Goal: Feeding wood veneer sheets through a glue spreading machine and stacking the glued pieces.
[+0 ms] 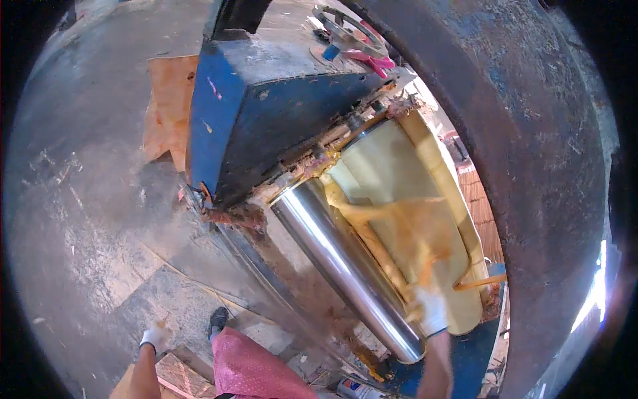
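Note:
My right hand (430,311), in a white glove, reaches over the trough beside a shiny metal roller (339,266). It is blurred by motion and its fingers look closed. An orange-brown smear (425,233) stretches up from it across the pale yellow surface (379,166) of the trough; whether this is a tool or flung liquid I cannot make out. Thick yellow-brown, glue-like matter coats the trough's edges. Low on the left, my left hand (157,334), gloved with yellowish fingertips, hangs away from the machine with nothing visible in it, fingers loosely apart.
A blue metal housing (286,120) stands at the roller's far end, with a handwheel (349,30) and a pink cloth on top. A large dark curved frame (512,133) arches along the right. A brown sheet (173,100) lies beyond the housing; a can (359,389) stands near the lower edge.

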{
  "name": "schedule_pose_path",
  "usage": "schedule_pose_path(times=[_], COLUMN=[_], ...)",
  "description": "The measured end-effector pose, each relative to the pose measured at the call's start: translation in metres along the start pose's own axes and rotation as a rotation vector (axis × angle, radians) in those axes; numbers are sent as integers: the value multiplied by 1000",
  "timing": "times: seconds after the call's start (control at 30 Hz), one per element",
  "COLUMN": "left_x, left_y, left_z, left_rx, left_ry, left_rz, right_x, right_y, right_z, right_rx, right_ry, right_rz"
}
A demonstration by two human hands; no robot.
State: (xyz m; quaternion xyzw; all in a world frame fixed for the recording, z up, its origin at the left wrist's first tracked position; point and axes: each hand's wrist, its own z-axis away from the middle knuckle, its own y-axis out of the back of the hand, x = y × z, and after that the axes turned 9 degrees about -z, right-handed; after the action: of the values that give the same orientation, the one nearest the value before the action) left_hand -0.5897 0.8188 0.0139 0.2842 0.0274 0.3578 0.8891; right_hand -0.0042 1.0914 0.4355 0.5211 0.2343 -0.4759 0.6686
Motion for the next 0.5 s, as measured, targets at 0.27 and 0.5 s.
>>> schedule_pose_path(times=[0.27,0.5], left_x=[92,51], left_y=[25,-43], left_z=[-90,-37], left_rx=[86,-84], left_ry=[-278,-329], left_rz=[117,-32], right_x=[90,29], right_y=[83,188], right_z=[-140,-32], right_rx=[887,478], right_ry=[72,-274], right_rz=[1505,941])
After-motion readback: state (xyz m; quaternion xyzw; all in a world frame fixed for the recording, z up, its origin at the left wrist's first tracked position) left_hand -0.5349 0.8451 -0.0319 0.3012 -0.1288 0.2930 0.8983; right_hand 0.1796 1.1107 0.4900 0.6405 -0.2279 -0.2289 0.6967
